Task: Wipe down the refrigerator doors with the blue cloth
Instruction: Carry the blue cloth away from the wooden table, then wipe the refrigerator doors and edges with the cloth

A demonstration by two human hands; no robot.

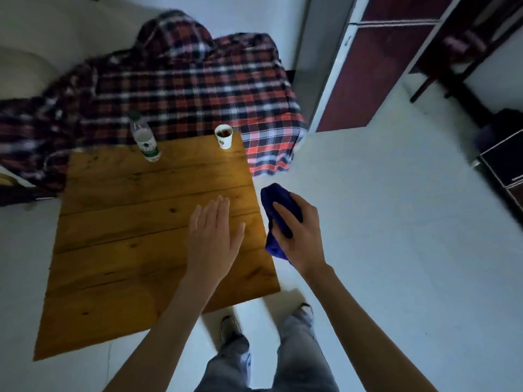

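My right hand [297, 230], just right of the frame's centre, grips the bunched blue cloth [278, 205], fingers curled round it. The cloth hangs past the right edge of the wooden table [127, 222], over the pale floor [396, 222]. My left hand [215, 236] is just beside it, flat and palm down over the planks with fingers straight and close together; whether it touches the wood I cannot tell. At the table's far edge stand a plastic water bottle [144, 140] and a paper cup [224, 136]. Behind them lies a red plaid fabric [184, 89], spread across the upper left. The dark red refrigerator [368, 75] stands at the upper right, well apart from the cloth. My jeans [294, 349] and shoes show at the bottom.
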